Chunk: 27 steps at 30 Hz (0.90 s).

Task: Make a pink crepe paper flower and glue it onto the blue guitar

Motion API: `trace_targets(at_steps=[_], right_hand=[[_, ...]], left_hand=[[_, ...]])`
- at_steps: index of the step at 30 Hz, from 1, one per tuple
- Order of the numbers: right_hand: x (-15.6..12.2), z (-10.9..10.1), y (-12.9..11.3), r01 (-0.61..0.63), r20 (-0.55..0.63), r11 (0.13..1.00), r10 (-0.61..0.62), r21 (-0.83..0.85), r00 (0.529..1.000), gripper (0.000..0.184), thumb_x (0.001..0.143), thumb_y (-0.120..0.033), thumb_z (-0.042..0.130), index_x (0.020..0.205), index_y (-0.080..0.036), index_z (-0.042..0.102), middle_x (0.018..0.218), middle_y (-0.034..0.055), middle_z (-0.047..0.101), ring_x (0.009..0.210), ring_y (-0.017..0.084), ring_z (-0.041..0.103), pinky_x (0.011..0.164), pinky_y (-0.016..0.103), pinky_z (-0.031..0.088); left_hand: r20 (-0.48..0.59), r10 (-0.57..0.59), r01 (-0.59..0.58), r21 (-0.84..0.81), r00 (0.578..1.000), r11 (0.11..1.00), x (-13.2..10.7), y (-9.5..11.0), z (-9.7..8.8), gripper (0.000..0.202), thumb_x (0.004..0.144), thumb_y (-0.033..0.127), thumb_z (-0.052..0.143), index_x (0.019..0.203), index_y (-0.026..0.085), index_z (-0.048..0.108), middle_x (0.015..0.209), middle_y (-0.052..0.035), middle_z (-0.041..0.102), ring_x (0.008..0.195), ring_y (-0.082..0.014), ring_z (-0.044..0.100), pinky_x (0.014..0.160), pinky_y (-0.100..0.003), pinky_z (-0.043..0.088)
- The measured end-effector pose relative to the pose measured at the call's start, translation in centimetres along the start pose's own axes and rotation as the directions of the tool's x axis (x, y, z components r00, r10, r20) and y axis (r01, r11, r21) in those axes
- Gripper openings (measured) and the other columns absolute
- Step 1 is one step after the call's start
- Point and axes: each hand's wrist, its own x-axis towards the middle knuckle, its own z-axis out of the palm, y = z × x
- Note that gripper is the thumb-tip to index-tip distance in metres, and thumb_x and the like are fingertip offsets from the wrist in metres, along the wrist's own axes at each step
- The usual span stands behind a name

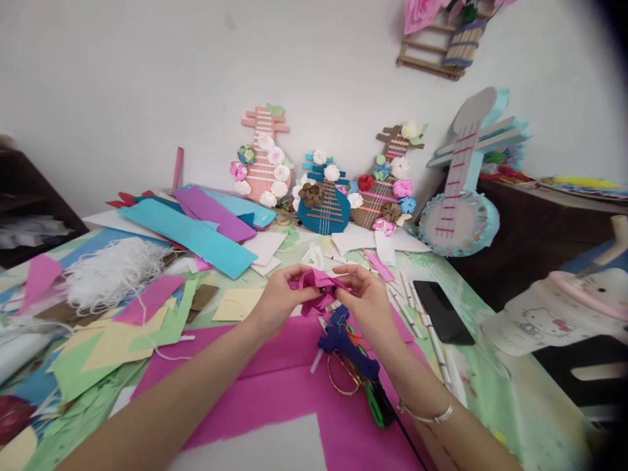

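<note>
Between my two hands, above the middle of the table, is a gathered piece of magenta crepe paper (pixel 318 282) with ruffled edges. My left hand (pixel 280 296) pinches its left side, and my right hand (pixel 367 299) pinches its right side near a small dark spot. Just below my right hand lies a blue glue gun (pixel 346 345), with a gold loop handle (pixel 338 386) and a green-and-black tool (pixel 377 404) beside it. They rest on a large magenta paper sheet (pixel 265 392), partly covered by a pale grey piece (pixel 275 448).
Decorated paper instruments (pixel 324 206) lean against the wall at the back. White yarn (pixel 115 271) and paper scraps (pixel 118 340) crowd the left. A turquoise strip (pixel 191 237) lies behind. On the right are thin sticks (pixel 436 347), a phone (pixel 443 312) and a cup (pixel 534 314).
</note>
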Motion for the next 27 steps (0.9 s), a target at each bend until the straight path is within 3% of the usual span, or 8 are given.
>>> trace_targets(at_steps=[4, 11, 14, 18, 22, 27], right_hand=[[0.1, -0.1, -0.1, 0.033, 0.005, 0.997, -0.032, -0.064, 0.999, 0.031, 0.059, -0.02, 0.065, 0.089, -0.018, 0.059, 0.07, -0.0011, 0.065, 0.064, 0.014, 0.061, 0.058, 0.026, 0.047], [-0.2, 0.0, 0.7, 0.141, -0.009, 0.965, -0.146, -0.222, 0.989, 0.021, 0.066, -0.02, 0.063, 0.086, -0.018, 0.059, 0.075, 0.0005, 0.062, 0.064, 0.014, 0.057, 0.059, 0.027, 0.046], [-0.6, 0.1, 0.7, 0.221, -0.022, 0.901, -0.247, -0.374, 0.969, 0.018, 0.07, -0.019, 0.061, 0.088, -0.019, 0.058, 0.071, -0.0019, 0.058, 0.061, 0.013, 0.053, 0.058, 0.026, 0.043], [-1.3, 0.5, 0.6, 0.311, -0.009, 0.797, -0.368, -0.517, 0.93, 0.021, 0.071, -0.011, 0.056, 0.089, -0.02, 0.058, 0.071, -0.0026, 0.052, 0.063, 0.014, 0.05, 0.059, 0.026, 0.04], [-1.8, 0.8, 0.8, 0.376, 0.01, 0.713, -0.46, -0.592, 0.888, 0.027, 0.07, -0.008, 0.053, 0.095, -0.02, 0.057, 0.073, -0.0021, 0.051, 0.066, 0.015, 0.05, 0.061, 0.026, 0.041], [-2.0, 1.0, 1.2, 0.451, 0.094, 0.541, -0.562, -0.71, 0.822, 0.036, 0.071, -0.002, 0.047, 0.102, -0.019, 0.054, 0.086, 0.0045, 0.055, 0.078, 0.019, 0.054, 0.068, 0.03, 0.045]], left_hand=[[0.059, 0.006, -0.006, -0.007, 0.998, 1.0, 0.0, 0.4, -0.3, 0.029, 0.06, 0.021, 0.081, 0.084, 0.013, 0.069, 0.074, -0.0023, 0.066, 0.064, -0.0124, 0.06, 0.058, -0.023, 0.046], [0.055, 0.049, -0.053, 0.086, 0.997, 0.995, -0.5, 0.7, 0.2, 0.028, 0.062, 0.024, 0.08, 0.084, 0.013, 0.068, 0.075, -0.0039, 0.068, 0.064, -0.0146, 0.062, 0.058, -0.025, 0.049], [0.065, 0.081, -0.09, 0.154, 0.995, 0.984, -0.9, 0.6, 0.7, 0.023, 0.065, 0.024, 0.075, 0.083, 0.014, 0.066, 0.072, -0.0028, 0.066, 0.057, -0.0141, 0.06, 0.054, -0.026, 0.048], [0.012, 0.164, -0.162, 0.245, 0.986, 0.956, -1.4, 0.3, 1.2, 0.017, 0.066, 0.018, 0.072, 0.081, 0.016, 0.065, 0.077, -0.0021, 0.067, 0.07, -0.0156, 0.063, 0.063, -0.025, 0.05], [-0.022, 0.153, -0.142, 0.251, 0.988, 0.957, -1.4, -0.1, 1.3, 0.018, 0.065, 0.016, 0.072, 0.081, 0.016, 0.063, 0.076, -0.0006, 0.066, 0.07, -0.0152, 0.062, 0.063, -0.025, 0.049], [-0.044, 0.157, -0.143, 0.227, 0.987, 0.963, -1.2, -0.6, 1.2, 0.022, 0.062, 0.013, 0.072, 0.081, 0.016, 0.062, 0.078, 0.0005, 0.064, 0.073, -0.0144, 0.061, 0.068, -0.025, 0.048]])
